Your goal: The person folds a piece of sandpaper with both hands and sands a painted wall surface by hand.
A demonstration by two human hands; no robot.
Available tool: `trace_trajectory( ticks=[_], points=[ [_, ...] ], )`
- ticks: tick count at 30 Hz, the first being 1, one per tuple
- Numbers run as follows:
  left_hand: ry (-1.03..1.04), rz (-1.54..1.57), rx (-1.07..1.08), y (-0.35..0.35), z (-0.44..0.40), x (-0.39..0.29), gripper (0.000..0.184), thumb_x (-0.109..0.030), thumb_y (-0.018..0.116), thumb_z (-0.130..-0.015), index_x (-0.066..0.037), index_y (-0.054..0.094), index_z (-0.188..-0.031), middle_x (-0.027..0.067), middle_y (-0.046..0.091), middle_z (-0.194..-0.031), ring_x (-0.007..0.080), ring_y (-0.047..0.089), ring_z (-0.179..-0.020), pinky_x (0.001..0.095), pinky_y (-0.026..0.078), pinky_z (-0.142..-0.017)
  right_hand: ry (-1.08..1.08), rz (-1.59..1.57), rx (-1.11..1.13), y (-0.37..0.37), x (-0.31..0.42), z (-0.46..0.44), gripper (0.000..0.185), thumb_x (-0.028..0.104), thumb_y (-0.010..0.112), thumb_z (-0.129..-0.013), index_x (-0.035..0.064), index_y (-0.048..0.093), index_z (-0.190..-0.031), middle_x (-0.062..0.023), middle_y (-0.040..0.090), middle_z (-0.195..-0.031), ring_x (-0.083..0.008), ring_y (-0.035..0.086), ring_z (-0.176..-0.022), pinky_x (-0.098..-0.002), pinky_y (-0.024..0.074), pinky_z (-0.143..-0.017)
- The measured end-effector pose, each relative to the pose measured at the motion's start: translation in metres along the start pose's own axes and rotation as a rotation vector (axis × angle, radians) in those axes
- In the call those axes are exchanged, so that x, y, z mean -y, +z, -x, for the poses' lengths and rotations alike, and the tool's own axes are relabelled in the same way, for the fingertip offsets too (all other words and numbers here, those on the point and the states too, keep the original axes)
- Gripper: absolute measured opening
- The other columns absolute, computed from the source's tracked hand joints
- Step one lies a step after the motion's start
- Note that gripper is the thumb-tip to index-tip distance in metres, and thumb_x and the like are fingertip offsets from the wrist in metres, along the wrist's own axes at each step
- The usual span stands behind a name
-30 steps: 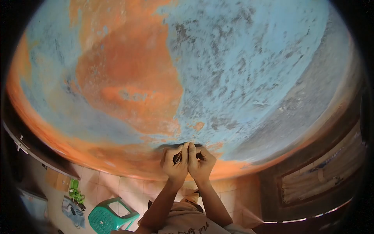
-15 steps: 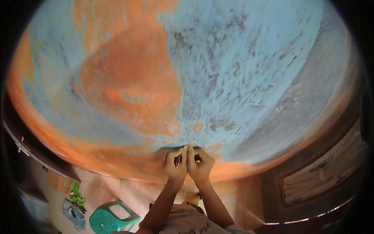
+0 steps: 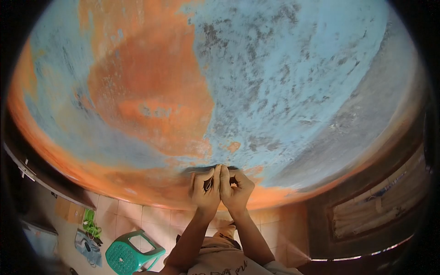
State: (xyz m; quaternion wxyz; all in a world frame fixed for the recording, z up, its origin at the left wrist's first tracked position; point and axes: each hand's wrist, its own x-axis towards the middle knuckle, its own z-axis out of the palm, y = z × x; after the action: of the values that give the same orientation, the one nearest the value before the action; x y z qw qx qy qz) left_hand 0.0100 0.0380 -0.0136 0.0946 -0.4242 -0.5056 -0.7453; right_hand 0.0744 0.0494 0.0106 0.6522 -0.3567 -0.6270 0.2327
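Observation:
Both hands are side by side, thumbs and fingertips meeting, close up against a wall (image 3: 256, 82) with worn blue and orange paint. My left hand (image 3: 207, 190) is closed in a pinch, and a thin, pale loop (image 3: 209, 183) shows inside its curled fingers; what it belongs to cannot be made out. Pressed beside it, my right hand (image 3: 236, 189) is also pinched, its thumb and fingers rounded about a dark gap. Whatever lies between the fingertips is hidden or too small to name. A dark shadow falls on the wall just behind the hands.
A green plastic stool (image 3: 130, 254) stands on the tiled floor at lower left. Beyond it are a bright green cord (image 3: 91, 224), a cardboard box (image 3: 68, 211) and a bluish bag (image 3: 88, 247). At right is a dark-framed opening with a pale curtain (image 3: 380, 206).
Both hands have risen very slightly, still pinched together. The view has tilted a little, so the wall markings and stool sit slightly differently.

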Motion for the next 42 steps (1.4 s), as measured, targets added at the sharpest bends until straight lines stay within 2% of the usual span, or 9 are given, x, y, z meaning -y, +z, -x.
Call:
trace_trajectory(
  ticks=[5, 17, 27, 29, 30, 32, 35, 39, 42],
  points=[
    [0.019, -0.016, 0.033, 0.000, 0.001, 0.000, 0.019, 0.003, 0.081, -0.077, -0.002, 0.064, -0.085, 0.0097, 0.064, -0.074, 0.0184, 0.057, -0.062, 0.0291, 0.047, -0.055, 0.009, 0.029, 0.011, -0.004, -0.004, 0.000, 0.022, 0.007, 0.066, -0.093, -0.0024, 0.063, -0.073, -0.0035, 0.061, -0.062, -0.0032, 0.052, -0.057, -0.0211, 0.0405, -0.049],
    [-0.050, 0.083, -0.003, 0.006, -0.001, -0.006, 0.019, 0.002, 0.080, -0.077, -0.002, 0.063, -0.084, 0.0091, 0.061, -0.072, 0.0170, 0.056, -0.061, 0.0276, 0.046, -0.053, 0.011, 0.061, -0.003, -0.004, 0.001, 0.000, 0.022, 0.007, 0.067, -0.092, -0.0024, 0.063, -0.072, -0.0026, 0.061, -0.062, -0.0029, 0.050, -0.056, -0.0212, 0.0402, -0.049],
    [-0.059, 0.006, 0.028, 0.002, 0.002, -0.001, 0.019, 0.001, 0.081, -0.078, -0.002, 0.062, -0.082, 0.0097, 0.062, -0.072, 0.0177, 0.056, -0.060, 0.0281, 0.046, -0.052, 0.021, 0.060, -0.005, -0.002, 0.003, 0.000, 0.019, 0.005, 0.067, -0.092, -0.0020, 0.063, -0.074, -0.0031, 0.060, -0.062, -0.0033, 0.050, -0.056, -0.0218, 0.0401, -0.049],
    [-0.087, 0.098, 0.021, 0.008, 0.014, 0.016, 0.018, -0.001, 0.078, -0.082, -0.001, 0.060, -0.080, 0.0062, 0.060, -0.076, 0.0087, 0.055, -0.066, 0.0239, 0.045, -0.056, 0.003, 0.058, -0.006, -0.002, -0.003, -0.001, 0.019, 0.004, 0.066, -0.092, -0.0020, 0.063, -0.074, -0.0036, 0.060, -0.062, -0.0034, 0.050, -0.056, -0.0217, 0.0404, -0.050],
    [-0.089, 0.099, 0.021, 0.006, 0.014, 0.014, 0.018, -0.001, 0.078, -0.082, -0.001, 0.060, -0.080, 0.0062, 0.060, -0.076, 0.0087, 0.055, -0.066, 0.0239, 0.045, -0.056, -0.002, 0.058, -0.001, -0.003, -0.004, 0.002, 0.018, 0.004, 0.066, -0.091, -0.0020, 0.063, -0.075, -0.0041, 0.060, -0.062, -0.0035, 0.050, -0.056, -0.0217, 0.0407, -0.050],
    [-0.028, 0.025, 0.022, 0.003, 0.010, 0.008, 0.020, 0.001, 0.081, -0.078, -0.002, 0.062, -0.082, 0.0094, 0.061, -0.072, 0.0172, 0.057, -0.061, 0.0278, 0.046, -0.053, -0.011, 0.083, -0.002, -0.005, -0.002, 0.004, 0.019, 0.004, 0.066, -0.092, -0.0020, 0.063, -0.074, -0.0046, 0.060, -0.062, -0.0037, 0.050, -0.056, -0.0218, 0.0408, -0.050],
    [-0.036, 0.021, 0.025, 0.000, -0.003, -0.007, 0.020, 0.001, 0.081, -0.078, -0.003, 0.062, -0.082, 0.0094, 0.062, -0.072, 0.0177, 0.057, -0.060, 0.0281, 0.046, -0.052, -0.016, 0.086, -0.012, -0.002, 0.002, 0.001, 0.019, 0.004, 0.066, -0.091, -0.0022, 0.062, -0.074, -0.0054, 0.061, -0.062, -0.0043, 0.051, -0.055, -0.0220, 0.0410, -0.050],
    [0.021, 0.054, 0.014, 0.006, 0.010, 0.017, 0.019, 0.001, 0.080, -0.078, -0.003, 0.063, -0.083, 0.0090, 0.063, -0.072, 0.0184, 0.058, -0.061, 0.0288, 0.047, -0.053, -0.081, 0.095, -0.020, -0.001, -0.002, 0.001, 0.018, 0.003, 0.066, -0.091, -0.0023, 0.062, -0.074, -0.0061, 0.062, -0.063, -0.0049, 0.051, -0.055, -0.0221, 0.0414, -0.049],
    [-0.044, 0.101, 0.010, 0.006, 0.015, 0.017, 0.019, 0.001, 0.080, -0.078, -0.003, 0.063, -0.084, 0.0087, 0.063, -0.073, 0.0191, 0.058, -0.061, 0.0294, 0.048, -0.054, -0.098, 0.153, 0.012, -0.006, 0.004, -0.001, 0.017, 0.003, 0.066, -0.091, -0.0017, 0.062, -0.075, -0.0065, 0.062, -0.064, -0.0050, 0.052, -0.054, -0.0216, 0.0415, -0.049]
  ],
)
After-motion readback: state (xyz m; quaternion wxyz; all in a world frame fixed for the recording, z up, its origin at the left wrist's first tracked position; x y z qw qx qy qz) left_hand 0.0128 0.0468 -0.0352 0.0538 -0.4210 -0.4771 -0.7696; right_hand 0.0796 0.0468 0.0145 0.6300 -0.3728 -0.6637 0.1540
